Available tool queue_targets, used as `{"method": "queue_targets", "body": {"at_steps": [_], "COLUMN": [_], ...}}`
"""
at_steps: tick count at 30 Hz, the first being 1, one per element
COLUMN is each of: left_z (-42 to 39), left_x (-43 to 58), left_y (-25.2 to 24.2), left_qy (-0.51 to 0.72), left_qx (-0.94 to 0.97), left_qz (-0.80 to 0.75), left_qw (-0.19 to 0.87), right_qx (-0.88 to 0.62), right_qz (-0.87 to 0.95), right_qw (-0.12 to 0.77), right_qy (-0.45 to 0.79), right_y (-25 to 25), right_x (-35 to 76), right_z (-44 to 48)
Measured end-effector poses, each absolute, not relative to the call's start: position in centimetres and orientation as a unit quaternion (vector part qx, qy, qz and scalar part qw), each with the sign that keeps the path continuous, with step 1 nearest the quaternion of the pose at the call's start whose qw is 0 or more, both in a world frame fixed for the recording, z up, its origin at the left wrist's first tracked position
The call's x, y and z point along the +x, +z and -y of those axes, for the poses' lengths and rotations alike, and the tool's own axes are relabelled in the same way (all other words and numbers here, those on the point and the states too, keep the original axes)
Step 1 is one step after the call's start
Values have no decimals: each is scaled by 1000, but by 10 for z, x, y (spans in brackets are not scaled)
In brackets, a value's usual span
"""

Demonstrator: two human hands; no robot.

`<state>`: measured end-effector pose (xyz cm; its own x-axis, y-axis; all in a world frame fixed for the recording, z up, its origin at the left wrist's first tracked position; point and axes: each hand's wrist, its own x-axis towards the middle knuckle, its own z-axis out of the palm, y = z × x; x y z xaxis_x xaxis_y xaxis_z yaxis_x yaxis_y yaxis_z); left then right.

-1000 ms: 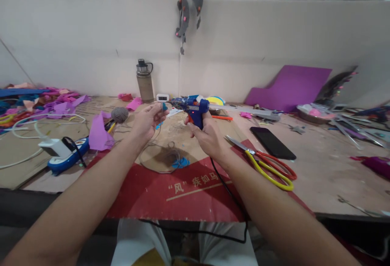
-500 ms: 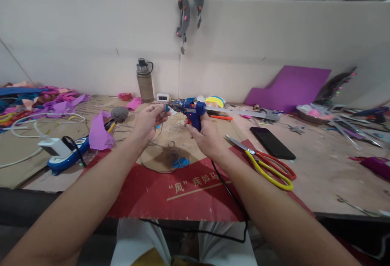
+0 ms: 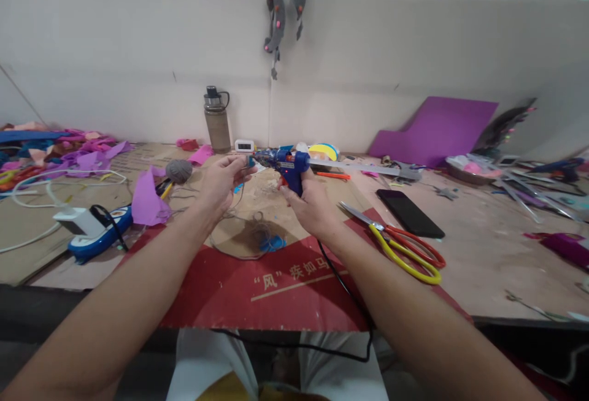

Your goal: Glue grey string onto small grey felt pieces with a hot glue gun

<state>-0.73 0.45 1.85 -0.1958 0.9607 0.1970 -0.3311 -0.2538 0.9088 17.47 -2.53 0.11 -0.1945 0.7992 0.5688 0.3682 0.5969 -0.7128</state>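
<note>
The right hand (image 3: 309, 205) is clenched around the grip of a blue hot glue gun (image 3: 294, 165), held above the counter (image 3: 483, 266) with its nozzle pointing left. The left hand (image 3: 223, 180) is just left of the glue gun and pinches a small teal piece (image 3: 249, 160) between thumb and fingertips, right at the nozzle tip. Whether tip and piece touch cannot be told. A thin thread drops from the left hand to a loose tangle of thread (image 3: 255, 234) on the counter below the glue gun, with a blue felt scrap (image 3: 272, 243) at its edge. The gun's black cord (image 3: 343, 294) runs down from the glue gun, under the right forearm and over the counter's near edge. It crosses a red cardboard sheet (image 3: 276, 290) that lies below the glue gun.

Right of the glue gun lie scissors (image 3: 405, 248) with yellow and red handles, and beyond them a black phone (image 3: 409, 213). Farther right of the glue gun, a purple sheet (image 3: 432, 132) leans against the wall. Left of the glue gun sit a grey yarn ball (image 3: 179, 170), a purple felt piece (image 3: 146, 198) and a blue and white power strip (image 3: 99, 235). Behind the glue gun and slightly left of it stand a water bottle (image 3: 217, 120) and a small white clock (image 3: 244, 145).
</note>
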Motion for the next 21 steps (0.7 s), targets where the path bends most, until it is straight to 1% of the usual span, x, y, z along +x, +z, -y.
{"method": "queue_targets", "body": {"at_steps": [21], "left_z": [-10], "left_x": [-11], "left_y": [15], "left_qy": [668], "left_qx": [430], "left_qz": [-380], "left_qw": [473], "right_qx": [-394], "right_qz": [743], "right_qw": [502], "right_qy": [200], "right_y": [-2], "right_x": [176], "right_z": [24]}}
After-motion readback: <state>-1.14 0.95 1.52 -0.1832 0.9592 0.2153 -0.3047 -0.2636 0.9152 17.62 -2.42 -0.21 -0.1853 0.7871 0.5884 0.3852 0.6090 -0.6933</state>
